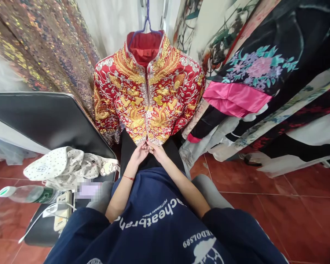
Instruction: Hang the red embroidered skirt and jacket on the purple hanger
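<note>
Head view: one red stand-collared jacket, densely embroidered in gold and silver (159,91), is hanging in front of me from a purple hanger (147,26). My left hand (139,153), wearing a thin red cord bracelet (128,178), is pinching the bottom front hem between curled fingers; my right hand (156,151) is gripping the hem right beside it, the two front edges meeting there. To the left, a black padded chair (41,117) is bearing a white dotted cloth item (48,167), a clear green-labelled plastic bottle (30,193) and a white power strip (61,216). To the right, a black garment with floral embroidery and a glossy pink band (236,97) is hanging above red floor tiles (277,209).
</note>
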Demonstrator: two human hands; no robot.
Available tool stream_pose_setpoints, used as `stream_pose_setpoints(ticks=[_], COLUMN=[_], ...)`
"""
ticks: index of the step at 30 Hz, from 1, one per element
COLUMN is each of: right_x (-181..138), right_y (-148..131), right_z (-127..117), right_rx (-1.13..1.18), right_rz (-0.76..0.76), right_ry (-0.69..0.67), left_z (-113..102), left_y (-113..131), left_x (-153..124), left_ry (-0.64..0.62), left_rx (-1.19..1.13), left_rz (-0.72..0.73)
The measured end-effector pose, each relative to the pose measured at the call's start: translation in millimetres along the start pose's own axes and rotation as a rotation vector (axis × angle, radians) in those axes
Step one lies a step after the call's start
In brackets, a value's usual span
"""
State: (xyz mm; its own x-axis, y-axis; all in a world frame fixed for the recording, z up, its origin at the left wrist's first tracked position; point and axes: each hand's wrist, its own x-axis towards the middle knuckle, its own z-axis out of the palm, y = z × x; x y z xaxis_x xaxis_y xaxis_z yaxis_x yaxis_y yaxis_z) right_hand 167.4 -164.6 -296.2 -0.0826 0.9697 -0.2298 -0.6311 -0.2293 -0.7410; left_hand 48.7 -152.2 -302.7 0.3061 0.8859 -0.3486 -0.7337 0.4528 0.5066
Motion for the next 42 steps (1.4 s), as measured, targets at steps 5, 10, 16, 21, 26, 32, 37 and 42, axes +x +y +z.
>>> stream_pose_setpoints(ticks=[5, 10, 16, 21, 26, 32, 37, 42], right_x=[-1.2, 1.4, 4.4, 2.9, 3.3, 5.2, 5.9, 5.1], right_y=[4.8, 10.3, 14.1, 13.1, 15.2, 20.2, 21.5, 21.2], right_z=[4.0, -1.9, -6.3, -3.5, -4.7, -6.9, -6.1, -6.5], right_rx=[-0.006, -0.033, -0.035, -0.009, -0.004, 0.001, -0.003, -0.011], right_rz=[-0.063, -0.062, -0.048, -0.064, -0.063, -0.081, -0.099, -0.106], right_ry=[0.063, 0.117, 0.150, 0.149, 0.164, 0.198, 0.214, 0.220], left_z=[-1.3, -6.0, -9.0, -7.9, -3.6, -0.3, -3.3, -4.4], left_y=[0.9, -2.4, -4.6, -3.3, -3.2, -4.8, -5.4, -5.7], left_x=[-0.3, 2.2, 5.1, 5.3, 2.7, 0.2, 2.4, 3.6], left_ry=[-0.048, -0.080, -0.076, -0.062, -0.049, -0.048, -0.054, -0.053], left_rx=[0.003, 0.029, 0.047, 0.054, 0.047, 0.037, 0.021, 0.000], left_rz=[-0.021, -0.078, -0.098, -0.098, -0.092, -0.096, -0.097, -0.103])
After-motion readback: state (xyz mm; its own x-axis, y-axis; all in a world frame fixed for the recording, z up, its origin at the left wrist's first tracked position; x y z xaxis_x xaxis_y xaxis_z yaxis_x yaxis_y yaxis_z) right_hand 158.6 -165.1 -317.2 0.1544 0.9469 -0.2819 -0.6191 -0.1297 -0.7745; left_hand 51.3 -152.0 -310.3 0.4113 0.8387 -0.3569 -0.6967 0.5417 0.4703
